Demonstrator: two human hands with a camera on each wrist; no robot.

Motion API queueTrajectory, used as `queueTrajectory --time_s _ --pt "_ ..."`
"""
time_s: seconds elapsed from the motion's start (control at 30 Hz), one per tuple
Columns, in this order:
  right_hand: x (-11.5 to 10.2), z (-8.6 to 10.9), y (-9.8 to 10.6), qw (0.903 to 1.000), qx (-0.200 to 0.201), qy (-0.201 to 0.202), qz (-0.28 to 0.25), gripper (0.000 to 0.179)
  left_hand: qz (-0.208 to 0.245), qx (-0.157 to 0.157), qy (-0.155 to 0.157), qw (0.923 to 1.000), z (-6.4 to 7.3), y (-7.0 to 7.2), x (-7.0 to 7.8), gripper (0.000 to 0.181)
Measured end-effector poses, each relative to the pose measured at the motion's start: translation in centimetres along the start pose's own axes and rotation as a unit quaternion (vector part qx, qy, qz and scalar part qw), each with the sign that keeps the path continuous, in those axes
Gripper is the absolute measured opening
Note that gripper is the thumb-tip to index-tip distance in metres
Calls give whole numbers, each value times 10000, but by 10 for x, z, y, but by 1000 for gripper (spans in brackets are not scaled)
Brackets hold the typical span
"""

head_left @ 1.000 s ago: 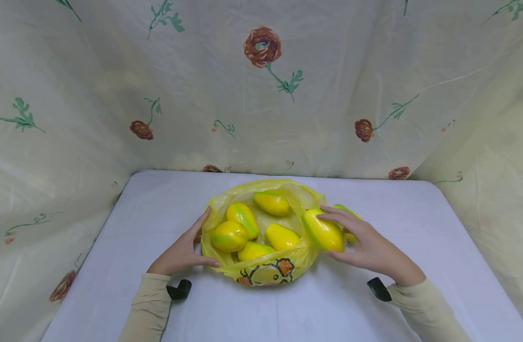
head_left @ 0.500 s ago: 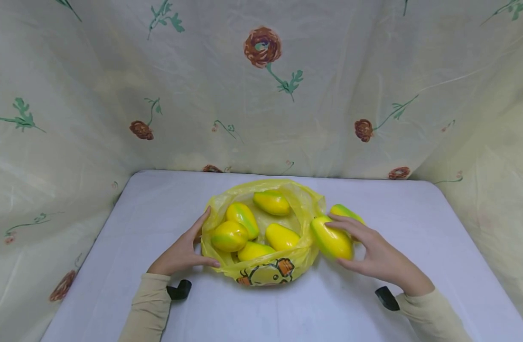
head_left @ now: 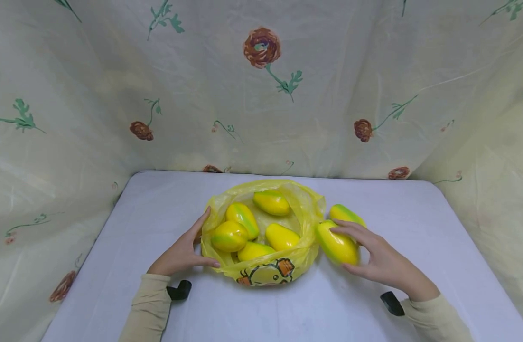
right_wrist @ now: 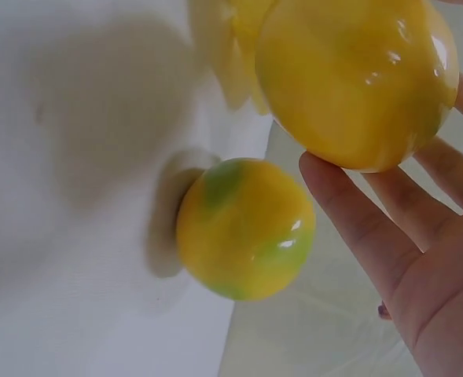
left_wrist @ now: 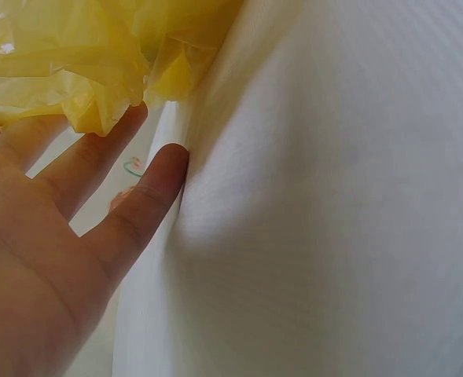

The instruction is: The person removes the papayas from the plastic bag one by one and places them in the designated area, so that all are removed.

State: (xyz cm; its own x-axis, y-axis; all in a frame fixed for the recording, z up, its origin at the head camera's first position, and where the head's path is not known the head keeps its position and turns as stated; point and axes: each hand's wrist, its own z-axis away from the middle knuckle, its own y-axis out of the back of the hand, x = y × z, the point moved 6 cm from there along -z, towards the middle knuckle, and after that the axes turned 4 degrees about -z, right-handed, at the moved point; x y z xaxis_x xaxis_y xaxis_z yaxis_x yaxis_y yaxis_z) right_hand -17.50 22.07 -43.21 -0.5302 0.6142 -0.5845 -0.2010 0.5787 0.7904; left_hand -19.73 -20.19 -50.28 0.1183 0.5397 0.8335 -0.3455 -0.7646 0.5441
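A yellow plastic bag (head_left: pixel 308 213) with a cartoon face on its front sits mouth up on the table, several yellow-green mangoes inside. My left hand (head_left: pixel 182 249) is at its left side, thumb and fingers spread and touching the plastic; in the left wrist view the fingers of this hand (left_wrist: pixel 50 243) look nearly straight. My right hand (head_left: pixel 383 259) grips a mango (head_left: pixel 337 243) between thumb and fingers, just outside the bag's right rim. Behind it, another mango (head_left: pixel 346 213) lies on the table. In the right wrist view, the held mango (right_wrist: pixel 357 78) is above the lying mango (right_wrist: pixel 247 228).
A pale cloth covers the table (head_left: pixel 253 313). Behind and at both sides hangs a floral curtain (head_left: pixel 201 80). Each wrist carries a small black device, seen beside the left cuff (head_left: pixel 179 289) and the right cuff (head_left: pixel 391 303).
My right hand has carried its mango rightward and toward me, from over the bag's right rim to outside it. More of the mango behind now shows. The left hand and bag stay still.
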Motion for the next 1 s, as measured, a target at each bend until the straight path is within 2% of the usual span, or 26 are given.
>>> queueTrajectory --time_s 0.23,0.47,1.0 --pt "2 2 -2 9998 -27 -122 157 79 14 -1 21 10000 1 0 -1 137" --pt "6 4 -5 9985 -27 -151 527 77 66 24 35 10000 2 0 0 137" --pt "14 9 -12 9976 -221 -398 528 71 16 13 39 10000 1 -1 0 136"
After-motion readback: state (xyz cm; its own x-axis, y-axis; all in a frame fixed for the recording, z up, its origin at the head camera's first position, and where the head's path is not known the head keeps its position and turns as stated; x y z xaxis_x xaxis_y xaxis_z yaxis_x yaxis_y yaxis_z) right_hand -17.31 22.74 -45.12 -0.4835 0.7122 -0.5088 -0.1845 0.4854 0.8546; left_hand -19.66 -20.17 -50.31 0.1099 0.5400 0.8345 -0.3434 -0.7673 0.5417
